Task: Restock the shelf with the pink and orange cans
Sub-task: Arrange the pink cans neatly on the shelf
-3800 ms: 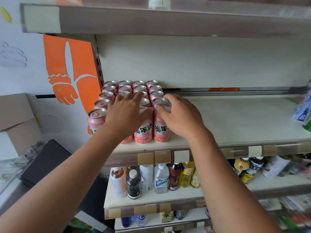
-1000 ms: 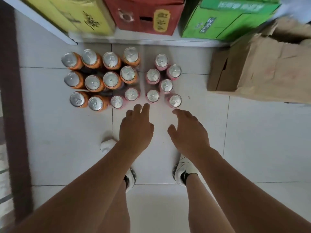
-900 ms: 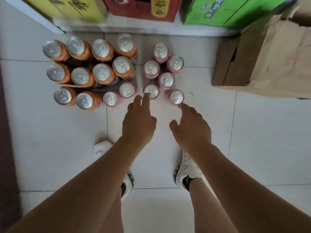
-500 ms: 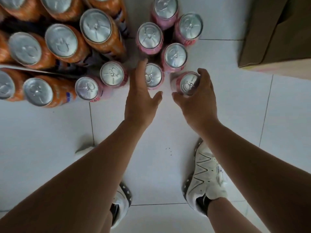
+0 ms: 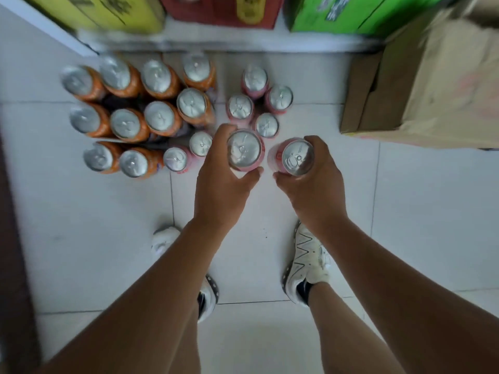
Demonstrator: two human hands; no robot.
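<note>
Upper left of frame: ten orange cans [image 5: 124,123] upright on the white tiled floor [image 5: 81,238], packed in rows. Just right of them, upper centre: six pink cans [image 5: 240,106] standing in a loose group.

Centre: left hand [image 5: 221,184] curled round one pink can [image 5: 244,149], lid facing the camera. Beside it, right hand [image 5: 316,184] clamped on a second pink can [image 5: 297,157]. The hands are near each other but apart.

Below the hands: white shoes [image 5: 307,263].

Right: brown cardboard box [image 5: 432,85].

Top edge: yellow carton [image 5: 108,12], red carton [image 5: 221,9], green carton [image 5: 351,12].
</note>
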